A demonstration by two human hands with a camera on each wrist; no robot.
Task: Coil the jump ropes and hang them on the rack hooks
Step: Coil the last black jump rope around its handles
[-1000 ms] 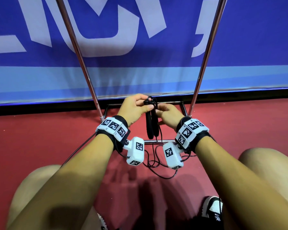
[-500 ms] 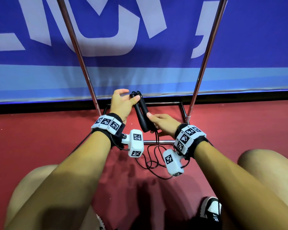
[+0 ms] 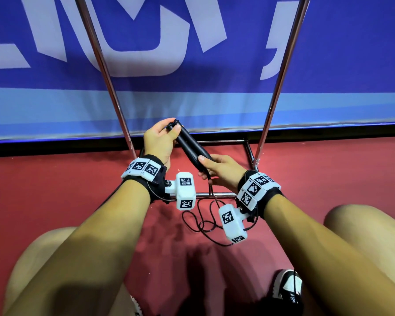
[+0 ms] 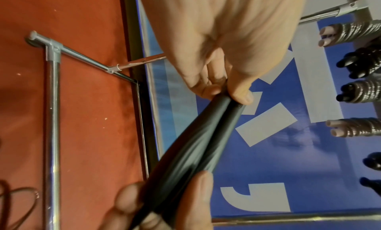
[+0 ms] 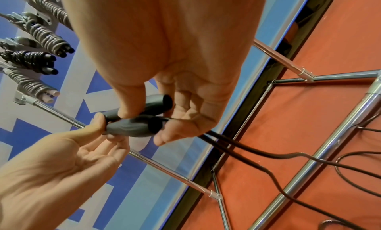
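Two black jump rope handles (image 3: 192, 147) are held side by side, slanting from upper left to lower right in front of the rack. My left hand (image 3: 168, 131) pinches their upper ends between thumb and fingers. At the lower ends, my right hand (image 3: 205, 167) grips them with its thumb on top. The thin black cord (image 3: 205, 224) drops from the lower ends and lies in loose loops on the red floor. The left wrist view shows the left hand (image 4: 224, 93) on the handles (image 4: 195, 144). In the right wrist view the right hand (image 5: 148, 124) holds them, and the cord (image 5: 268, 155) trails away.
The rack's chrome uprights (image 3: 103, 65) rise on either side of my hands, and its base bar (image 3: 217, 195) lies on the floor below them. Several coiled ropes (image 4: 358, 90) hang from the rack's top. A blue banner stands behind. My knees and a shoe (image 3: 285, 286) are near.
The handles went from upright to slanted, tops swinging up and to the left. My left hand rose with the upper ends; my right hand slid down to the lower ends.
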